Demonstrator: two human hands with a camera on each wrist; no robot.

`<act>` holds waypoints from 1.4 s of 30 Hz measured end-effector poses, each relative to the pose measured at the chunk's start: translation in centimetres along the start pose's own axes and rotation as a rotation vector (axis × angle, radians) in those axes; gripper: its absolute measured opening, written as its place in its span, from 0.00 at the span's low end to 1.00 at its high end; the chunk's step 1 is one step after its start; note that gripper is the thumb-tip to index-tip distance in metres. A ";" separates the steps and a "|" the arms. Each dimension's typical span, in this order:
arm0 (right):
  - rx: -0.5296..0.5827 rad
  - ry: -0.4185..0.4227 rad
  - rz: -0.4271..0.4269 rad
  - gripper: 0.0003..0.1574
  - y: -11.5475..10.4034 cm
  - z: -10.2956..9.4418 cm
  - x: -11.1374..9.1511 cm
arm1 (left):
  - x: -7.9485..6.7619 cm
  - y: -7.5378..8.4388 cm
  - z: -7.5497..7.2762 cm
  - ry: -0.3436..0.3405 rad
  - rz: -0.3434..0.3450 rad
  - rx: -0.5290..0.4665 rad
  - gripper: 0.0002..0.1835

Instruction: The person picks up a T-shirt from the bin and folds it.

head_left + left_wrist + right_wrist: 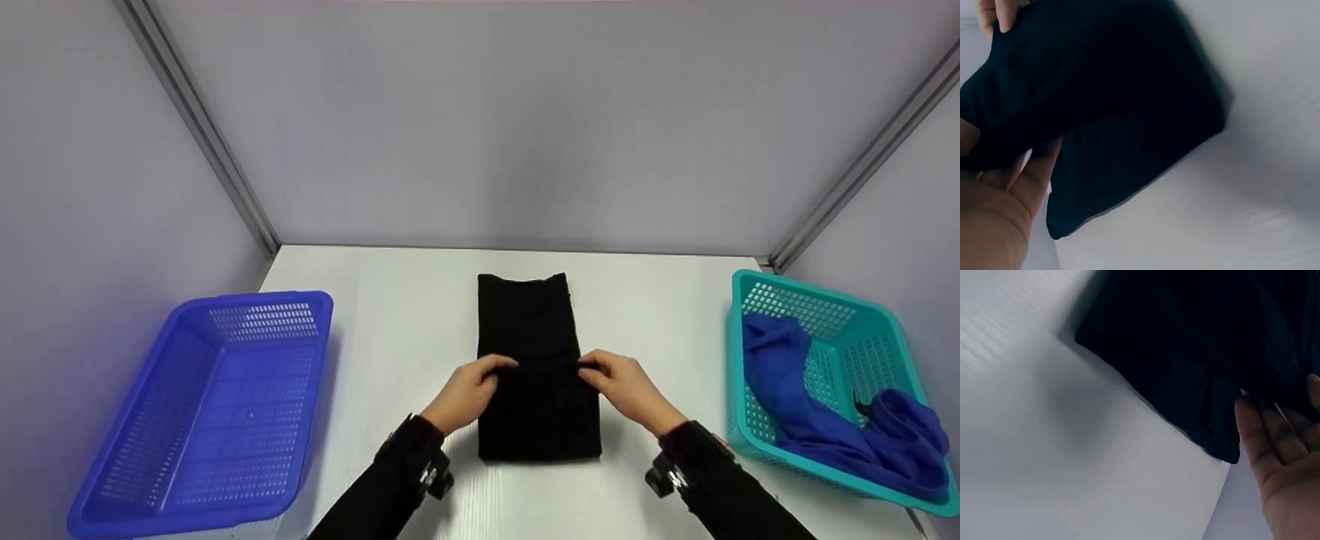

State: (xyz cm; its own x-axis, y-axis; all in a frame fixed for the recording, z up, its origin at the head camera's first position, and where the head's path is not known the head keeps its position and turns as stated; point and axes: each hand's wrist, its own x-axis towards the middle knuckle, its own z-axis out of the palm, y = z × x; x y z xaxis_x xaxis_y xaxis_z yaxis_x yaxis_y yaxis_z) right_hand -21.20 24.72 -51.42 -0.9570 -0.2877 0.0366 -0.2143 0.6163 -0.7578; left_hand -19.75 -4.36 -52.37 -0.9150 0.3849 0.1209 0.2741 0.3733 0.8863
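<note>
A black cloth (538,420), folded into a long narrow rectangle, lies in the middle of the white table. On its left side my left hand (463,391) pinches the upper layer's edge between thumb and fingers. Opposite, my right hand (628,386) pinches the same edge at the right side. In the left wrist view the raised layer of the cloth (1129,79) stands off the layer beneath, with the left hand (994,225) at its edge. The right wrist view shows the right hand's fingers (1255,433) under the lifted layer.
A blue plastic basket (319,375) stands at the left of the table (405,315). At the right is a teal basket (739,390) with blue cloth (817,427) inside. Grey-white panels (525,150) enclose the table at the back and sides.
</note>
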 end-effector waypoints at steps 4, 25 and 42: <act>-0.095 0.073 0.002 0.07 0.1 0.7 1.6 | 1.3 -0.7 0.2 0.055 -0.012 0.045 0.20; -0.369 0.109 -0.034 0.16 2.3 4.1 2.7 | 0.8 -4.5 2.1 0.158 -0.082 0.371 0.19; -0.613 0.081 -0.592 0.25 7.1 6.3 -5.1 | -5.9 -5.9 2.7 -0.171 0.262 0.867 0.16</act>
State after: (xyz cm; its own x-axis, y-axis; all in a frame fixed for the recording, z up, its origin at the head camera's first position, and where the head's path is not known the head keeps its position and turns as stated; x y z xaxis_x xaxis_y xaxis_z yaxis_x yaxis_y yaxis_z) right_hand -16.61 25.99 -61.08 -0.6602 -0.6481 0.3796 -0.7286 0.6753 -0.1142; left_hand -15.17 -6.53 -59.53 -0.7555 0.6397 0.1417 0.6550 0.7323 0.1866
